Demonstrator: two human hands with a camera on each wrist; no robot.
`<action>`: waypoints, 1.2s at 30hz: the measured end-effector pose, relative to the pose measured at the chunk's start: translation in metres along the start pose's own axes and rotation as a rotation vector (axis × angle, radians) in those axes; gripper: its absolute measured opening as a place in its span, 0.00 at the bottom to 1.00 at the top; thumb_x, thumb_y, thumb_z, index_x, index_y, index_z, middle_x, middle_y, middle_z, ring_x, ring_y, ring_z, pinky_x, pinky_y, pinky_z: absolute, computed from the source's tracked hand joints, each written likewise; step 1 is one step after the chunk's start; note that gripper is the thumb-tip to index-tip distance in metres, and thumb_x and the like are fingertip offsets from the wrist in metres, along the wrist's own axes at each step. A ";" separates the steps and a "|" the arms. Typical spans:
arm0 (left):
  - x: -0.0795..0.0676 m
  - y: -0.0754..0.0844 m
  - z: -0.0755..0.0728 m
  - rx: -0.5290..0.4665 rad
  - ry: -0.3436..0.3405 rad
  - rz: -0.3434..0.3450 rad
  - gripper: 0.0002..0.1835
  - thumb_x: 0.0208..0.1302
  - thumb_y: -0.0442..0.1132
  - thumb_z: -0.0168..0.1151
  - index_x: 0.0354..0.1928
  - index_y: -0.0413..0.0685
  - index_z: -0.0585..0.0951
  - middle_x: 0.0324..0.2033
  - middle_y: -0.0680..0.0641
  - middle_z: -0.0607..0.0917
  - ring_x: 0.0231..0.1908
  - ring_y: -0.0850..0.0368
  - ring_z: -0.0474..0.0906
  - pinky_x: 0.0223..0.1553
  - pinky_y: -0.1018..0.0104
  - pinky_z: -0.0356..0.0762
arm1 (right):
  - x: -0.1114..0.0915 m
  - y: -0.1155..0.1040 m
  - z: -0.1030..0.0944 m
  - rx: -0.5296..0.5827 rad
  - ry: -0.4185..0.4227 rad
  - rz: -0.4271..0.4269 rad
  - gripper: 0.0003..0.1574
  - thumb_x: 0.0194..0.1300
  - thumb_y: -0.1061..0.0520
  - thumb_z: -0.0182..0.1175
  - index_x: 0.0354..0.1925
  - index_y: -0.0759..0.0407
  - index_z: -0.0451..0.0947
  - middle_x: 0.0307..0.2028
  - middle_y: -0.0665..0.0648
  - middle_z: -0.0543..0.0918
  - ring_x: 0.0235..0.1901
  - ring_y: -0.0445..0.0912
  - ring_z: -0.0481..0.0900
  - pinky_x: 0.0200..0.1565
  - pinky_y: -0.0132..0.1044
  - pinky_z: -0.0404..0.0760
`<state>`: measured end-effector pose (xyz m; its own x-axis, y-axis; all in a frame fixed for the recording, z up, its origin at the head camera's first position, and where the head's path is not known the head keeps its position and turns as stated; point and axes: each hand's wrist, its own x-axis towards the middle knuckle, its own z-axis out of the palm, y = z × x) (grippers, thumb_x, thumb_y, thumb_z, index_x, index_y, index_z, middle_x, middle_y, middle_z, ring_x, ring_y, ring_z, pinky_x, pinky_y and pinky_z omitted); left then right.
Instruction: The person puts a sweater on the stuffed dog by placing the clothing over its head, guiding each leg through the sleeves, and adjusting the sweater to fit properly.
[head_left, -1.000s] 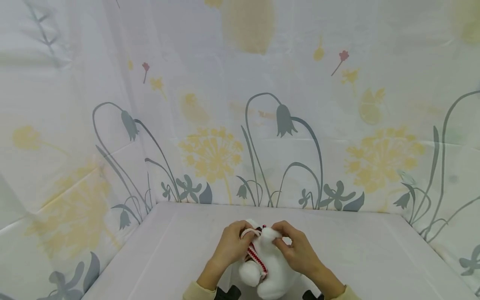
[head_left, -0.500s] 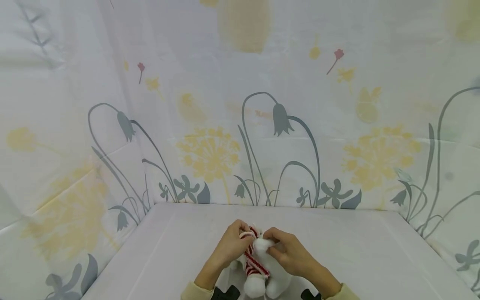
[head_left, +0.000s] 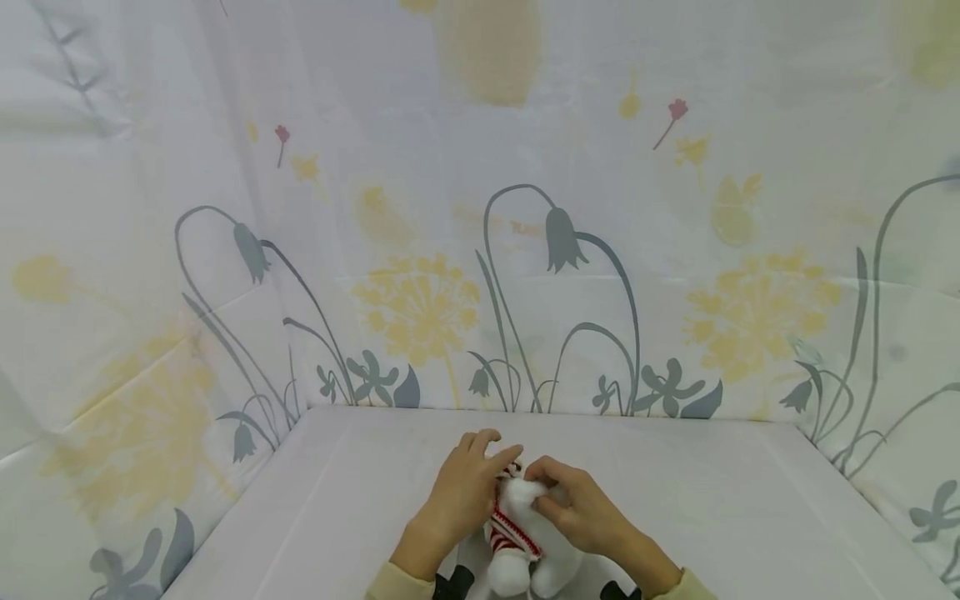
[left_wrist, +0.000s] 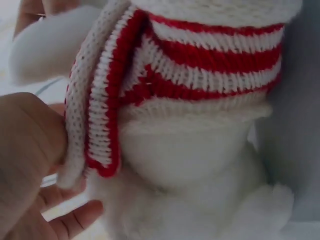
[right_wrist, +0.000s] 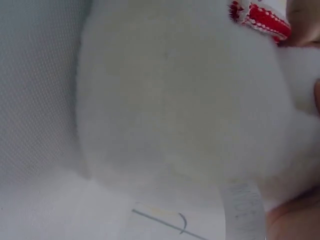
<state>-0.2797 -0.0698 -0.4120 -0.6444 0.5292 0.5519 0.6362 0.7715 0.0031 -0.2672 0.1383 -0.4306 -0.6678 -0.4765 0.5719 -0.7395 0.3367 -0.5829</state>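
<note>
A white plush toy (head_left: pixel 555 546) is held at the front of the table, partly covered by a red-and-white striped knitted sweater (head_left: pixel 513 532). My right hand (head_left: pixel 588 510) pinches the toy's white arm. At the toy's other side, my left hand (head_left: pixel 459 492) has its fingers stretched out beside the sweater. In the left wrist view, the left hand (left_wrist: pixel 25 160) lies against the sweater's free edge; striped knit (left_wrist: pixel 215 55) covers the upper body, and the bare arm (left_wrist: pixel 55 45) sticks out beyond it. The right wrist view shows the toy's plain white back (right_wrist: pixel 170 100).
A white label (right_wrist: pixel 243 210) hangs from the toy in the right wrist view. The white table (head_left: pixel 360 467) ends at a curtain (head_left: pixel 435 167) printed with flowers. Pieces of black wrist gear (head_left: pixel 453 583) show below the hands.
The left hand has let go of the knit and straightened its fingers. Between the first two frames the toy turned, showing more of the striped front; the right hand keeps hold of the arm.
</note>
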 end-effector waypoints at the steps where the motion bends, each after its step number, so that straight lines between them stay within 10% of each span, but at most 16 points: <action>1: 0.000 -0.001 0.002 0.047 0.000 0.017 0.21 0.56 0.31 0.65 0.52 0.57 0.81 0.48 0.46 0.75 0.48 0.50 0.71 0.43 0.58 0.76 | 0.000 -0.001 0.000 0.004 -0.003 0.005 0.22 0.56 0.69 0.62 0.43 0.44 0.74 0.37 0.42 0.80 0.37 0.38 0.77 0.41 0.35 0.77; 8: -0.003 -0.004 0.005 0.012 0.025 -0.070 0.02 0.59 0.40 0.65 0.31 0.51 0.83 0.36 0.51 0.75 0.41 0.53 0.69 0.42 0.58 0.71 | 0.000 -0.004 0.002 0.009 0.000 -0.008 0.23 0.55 0.69 0.63 0.42 0.44 0.74 0.36 0.42 0.80 0.36 0.38 0.77 0.40 0.34 0.77; 15: 0.001 -0.001 -0.004 -0.476 -0.033 -0.150 0.18 0.68 0.38 0.53 0.17 0.52 0.74 0.32 0.53 0.72 0.37 0.57 0.65 0.42 0.57 0.62 | 0.000 -0.006 0.002 -0.011 -0.007 -0.023 0.19 0.56 0.68 0.63 0.41 0.46 0.74 0.34 0.41 0.79 0.33 0.36 0.76 0.37 0.33 0.77; 22: 0.009 0.005 -0.017 -0.937 -0.089 -0.145 0.23 0.68 0.33 0.52 0.13 0.42 0.62 0.14 0.50 0.60 0.14 0.63 0.54 0.16 0.73 0.55 | 0.000 -0.005 0.007 -0.042 0.074 -0.009 0.18 0.56 0.67 0.63 0.41 0.50 0.71 0.30 0.42 0.78 0.30 0.35 0.75 0.33 0.31 0.76; 28: 0.004 0.014 -0.021 -0.848 -0.139 -0.203 0.07 0.57 0.35 0.66 0.31 0.45 0.75 0.35 0.51 0.71 0.36 0.61 0.68 0.35 0.70 0.73 | -0.001 -0.003 0.014 -0.030 0.138 0.023 0.24 0.57 0.69 0.63 0.48 0.55 0.66 0.29 0.42 0.77 0.28 0.35 0.74 0.30 0.30 0.75; 36: 0.003 0.022 -0.016 -0.608 -0.117 -0.154 0.23 0.42 0.28 0.71 0.41 0.50 0.74 0.38 0.53 0.70 0.36 0.63 0.67 0.36 0.71 0.71 | -0.002 -0.005 0.014 0.012 0.151 0.020 0.28 0.62 0.64 0.62 0.59 0.51 0.70 0.29 0.44 0.79 0.27 0.36 0.75 0.30 0.31 0.76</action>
<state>-0.2606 -0.0564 -0.3973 -0.7676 0.4898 0.4133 0.6379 0.5212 0.5670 -0.2612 0.1267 -0.4369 -0.6883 -0.3415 0.6400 -0.7254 0.3351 -0.6013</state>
